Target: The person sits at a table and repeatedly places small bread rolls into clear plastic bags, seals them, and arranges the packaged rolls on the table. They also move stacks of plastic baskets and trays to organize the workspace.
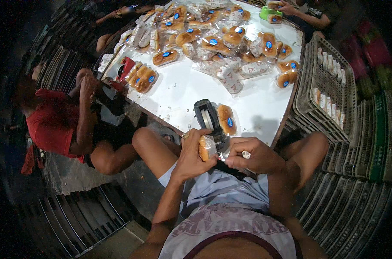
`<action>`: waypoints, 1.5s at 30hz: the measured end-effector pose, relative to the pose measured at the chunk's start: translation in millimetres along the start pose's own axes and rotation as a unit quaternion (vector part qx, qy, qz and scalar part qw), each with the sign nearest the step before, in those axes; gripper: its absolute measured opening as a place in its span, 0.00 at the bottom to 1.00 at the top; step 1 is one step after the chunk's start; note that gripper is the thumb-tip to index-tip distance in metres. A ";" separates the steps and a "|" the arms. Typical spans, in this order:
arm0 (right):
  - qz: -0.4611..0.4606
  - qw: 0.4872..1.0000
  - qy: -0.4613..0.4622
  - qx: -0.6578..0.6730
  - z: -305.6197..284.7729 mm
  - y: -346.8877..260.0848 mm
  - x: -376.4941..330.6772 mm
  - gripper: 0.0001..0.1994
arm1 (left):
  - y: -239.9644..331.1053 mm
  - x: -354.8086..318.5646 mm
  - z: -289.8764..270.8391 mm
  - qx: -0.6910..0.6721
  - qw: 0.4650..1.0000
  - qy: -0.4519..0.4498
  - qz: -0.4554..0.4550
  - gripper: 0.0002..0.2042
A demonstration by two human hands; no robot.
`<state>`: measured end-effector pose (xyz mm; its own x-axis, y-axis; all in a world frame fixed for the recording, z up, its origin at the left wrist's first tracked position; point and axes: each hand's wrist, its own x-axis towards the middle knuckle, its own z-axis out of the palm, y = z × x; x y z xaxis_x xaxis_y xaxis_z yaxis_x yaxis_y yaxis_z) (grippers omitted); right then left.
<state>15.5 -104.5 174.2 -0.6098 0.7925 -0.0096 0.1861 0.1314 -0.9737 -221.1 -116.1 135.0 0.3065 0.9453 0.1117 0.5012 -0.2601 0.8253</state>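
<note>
My left hand (190, 154) is closed round a bread bun (203, 149) in a clear plastic bag, just off the table's near edge. My right hand (257, 156) is closed too, its thumb and fingers pinching the gathered end of that bag. Between and beyond both hands stands a black tape dispenser (200, 105) with a pale roll in it. Along its right side lies a bagged bun (225, 118) with a blue label. The bag's mouth is partly hidden by my fingers.
Bagged buns (213, 42) are heaped across the far half of the white table (174, 97). A plastic crate (306, 99) of wrapped bread stands at right, above stacked crates. A person in a red shirt (53, 123) sits at left; a co-worker's hand (286, 7) is near a green dispenser (265, 13).
</note>
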 end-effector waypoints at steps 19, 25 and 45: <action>0.055 0.827 0.480 -0.286 -7.2 133.9 33.8 0.24 | -6.5 155.9 30.8 0.118 0.974 0.176 0.082 0.32; 0.153 0.913 0.246 -0.288 30.0 162.5 28.5 0.40 | -90.1 272.0 80.1 0.272 0.943 0.085 -0.172 0.38; 0.044 0.930 0.063 0.361 35.0 116.1 -7.7 0.29 | 43.6 47.3 58.8 -0.334 0.893 0.252 -0.165 0.14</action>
<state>14.9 -116.2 53.2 -0.5137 0.8503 -0.1143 -0.3613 -0.3353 -0.8701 -137.1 -94.3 143.8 -0.2563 0.9611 -0.1029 -0.1485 0.0661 0.9867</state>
